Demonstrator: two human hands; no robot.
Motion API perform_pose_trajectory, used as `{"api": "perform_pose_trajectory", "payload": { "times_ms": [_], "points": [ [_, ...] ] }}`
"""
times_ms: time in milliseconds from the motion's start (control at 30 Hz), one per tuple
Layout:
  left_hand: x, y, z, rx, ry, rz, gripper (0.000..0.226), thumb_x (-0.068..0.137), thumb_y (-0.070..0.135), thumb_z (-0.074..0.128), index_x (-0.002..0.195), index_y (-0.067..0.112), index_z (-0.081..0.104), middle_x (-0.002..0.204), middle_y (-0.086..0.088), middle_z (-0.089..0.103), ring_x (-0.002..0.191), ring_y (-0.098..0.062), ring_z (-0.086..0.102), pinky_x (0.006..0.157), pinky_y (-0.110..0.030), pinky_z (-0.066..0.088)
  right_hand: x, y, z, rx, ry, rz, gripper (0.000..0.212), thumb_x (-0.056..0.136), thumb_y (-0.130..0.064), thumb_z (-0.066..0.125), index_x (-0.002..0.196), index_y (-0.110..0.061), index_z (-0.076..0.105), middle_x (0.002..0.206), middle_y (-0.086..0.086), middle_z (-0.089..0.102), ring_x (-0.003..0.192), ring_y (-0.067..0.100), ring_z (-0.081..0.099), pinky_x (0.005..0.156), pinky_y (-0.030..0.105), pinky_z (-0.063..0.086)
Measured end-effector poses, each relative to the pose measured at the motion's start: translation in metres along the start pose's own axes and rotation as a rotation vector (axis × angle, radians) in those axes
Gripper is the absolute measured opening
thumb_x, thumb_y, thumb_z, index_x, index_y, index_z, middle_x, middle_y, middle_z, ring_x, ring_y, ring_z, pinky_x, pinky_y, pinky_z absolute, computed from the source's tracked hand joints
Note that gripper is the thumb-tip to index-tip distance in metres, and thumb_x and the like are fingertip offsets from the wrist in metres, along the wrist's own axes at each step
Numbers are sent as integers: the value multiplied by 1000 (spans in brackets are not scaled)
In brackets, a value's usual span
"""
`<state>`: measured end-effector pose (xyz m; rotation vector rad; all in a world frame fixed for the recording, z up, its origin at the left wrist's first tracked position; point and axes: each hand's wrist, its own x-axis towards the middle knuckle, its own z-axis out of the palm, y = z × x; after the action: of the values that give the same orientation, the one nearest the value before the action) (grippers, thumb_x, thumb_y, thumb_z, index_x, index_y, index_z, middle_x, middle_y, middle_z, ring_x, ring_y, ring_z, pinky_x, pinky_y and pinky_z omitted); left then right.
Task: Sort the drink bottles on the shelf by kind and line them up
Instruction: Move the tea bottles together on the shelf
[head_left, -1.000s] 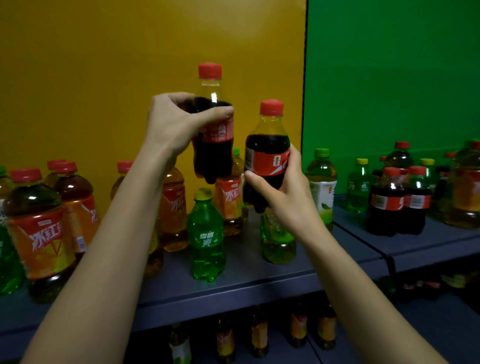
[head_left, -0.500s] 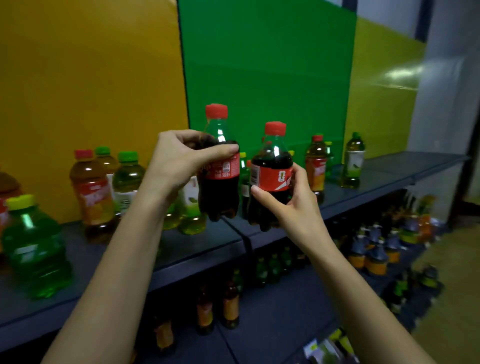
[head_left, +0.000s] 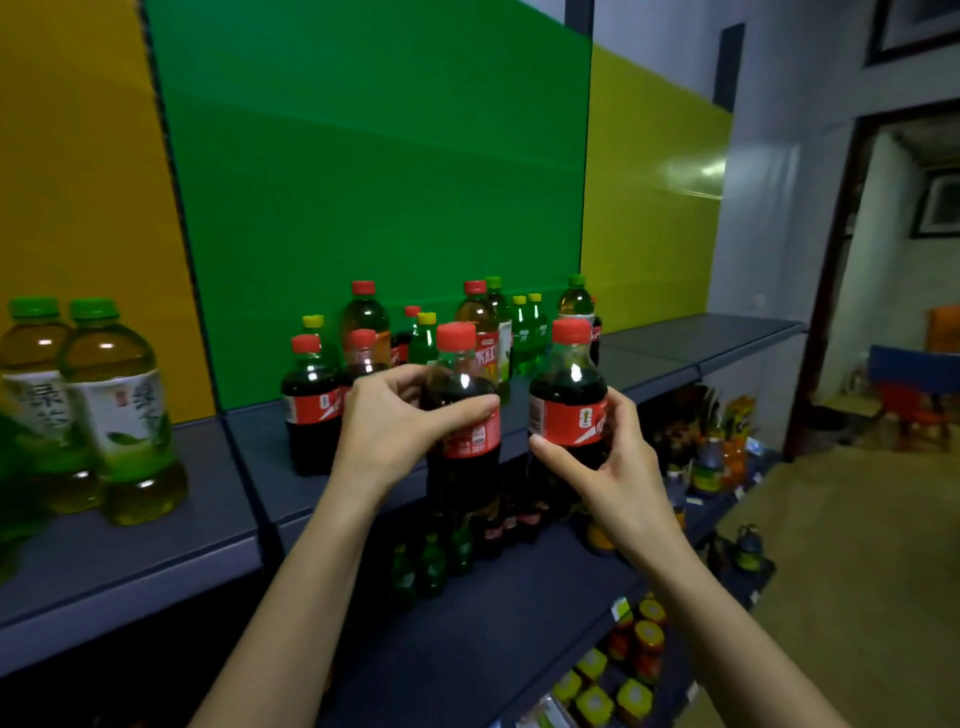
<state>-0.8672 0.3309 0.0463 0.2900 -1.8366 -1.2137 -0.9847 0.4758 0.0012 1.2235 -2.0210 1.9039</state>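
My left hand (head_left: 395, 431) grips a cola bottle (head_left: 467, 457) with a red cap and red label, held upright in the air before the shelf (head_left: 260, 447). My right hand (head_left: 608, 467) grips a second cola bottle (head_left: 569, 405) just to its right. Two more cola bottles (head_left: 310, 410) stand on the shelf in front of the green panel, right behind my left hand. Behind them stands a mixed cluster of iced tea bottles (head_left: 480, 332), small green soda bottles (head_left: 524, 332) and a green tea bottle (head_left: 575, 304).
Two large green tea bottles (head_left: 119, 410) stand on the shelf at left before the yellow panel. A lower shelf (head_left: 493, 623) holds several small bottles and jars. The shelf's right end (head_left: 691, 338) is bare. A doorway and floor lie to the right.
The view has swung right along the shelf. Both hands carried their cola bottles rightward and lower, now in front of the green panel beside the standing cola bottles.
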Motion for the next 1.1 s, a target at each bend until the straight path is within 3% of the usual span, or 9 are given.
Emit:
{"api": "perform_pose_trajectory", "payload": {
  "times_ms": [67, 200, 333, 467, 633, 800, 933, 1100],
  "points": [
    [7, -11, 14, 13, 8, 3, 34, 54, 26, 85, 85, 18, 73, 86, 5, 74, 82, -6, 69, 72, -20, 53, 10, 16, -4, 9, -8, 3, 74, 72, -35, 75, 133, -23, 35, 115, -16, 55, 105, 1, 56, 91, 28, 50],
    [30, -37, 29, 35, 50, 1, 36, 55, 27, 85, 87, 18, 73, 86, 5, 74, 84, -6, 69, 75, -23, 54, 37, 47, 0, -8, -40, -4, 66, 71, -37, 75, 124, -32, 35, 110, -23, 53, 102, -8, 54, 85, 15, 47],
    [60, -59, 35, 61, 115, 18, 35, 56, 25, 85, 88, 21, 72, 87, 8, 74, 82, -1, 68, 70, -14, 52, 74, 76, 13, -22, -68, -3, 75, 68, -43, 75, 130, -27, 36, 120, -10, 56, 109, 5, 55, 94, 31, 48],
    [91, -75, 33, 116, 193, 36, 31, 57, 24, 85, 85, 25, 71, 85, 12, 72, 81, 3, 67, 69, -9, 50, 118, 98, 27, -23, -100, 5, 78, 68, -43, 75, 132, -26, 35, 122, -7, 56, 110, 8, 55, 95, 34, 48],
    [116, -97, 29, 213, 259, 1, 32, 57, 33, 84, 85, 28, 71, 87, 12, 72, 84, 0, 66, 78, -22, 52, 160, 129, 46, -20, -123, 27, 79, 69, -40, 76, 133, -25, 32, 127, -3, 53, 116, 14, 53, 99, 40, 45],
    [128, -111, 38, 343, 293, -21, 32, 62, 34, 82, 82, 42, 58, 87, 24, 62, 89, 5, 59, 82, -19, 48, 187, 155, 61, -12, -150, 46, 80, 69, -38, 76, 134, -22, 31, 128, 1, 53, 117, 19, 53, 99, 43, 45],
    [134, -122, 44, 409, 322, -69, 30, 68, 37, 78, 89, 41, 56, 91, 24, 61, 91, 4, 58, 87, -26, 49, 205, 168, 66, -7, -186, 36, 81, 69, -38, 76, 135, -20, 31, 128, 1, 54, 117, 19, 53, 98, 45, 45],
    [138, -125, 50, 459, 289, -122, 53, 78, 37, 69, 124, 21, 50, 106, 15, 61, 100, -1, 58, 92, -26, 47, 217, 176, 70, 9, -257, 13, 80, 73, -34, 74, 137, -20, 29, 131, 0, 51, 120, 17, 50, 99, 37, 43]
  ]
}}
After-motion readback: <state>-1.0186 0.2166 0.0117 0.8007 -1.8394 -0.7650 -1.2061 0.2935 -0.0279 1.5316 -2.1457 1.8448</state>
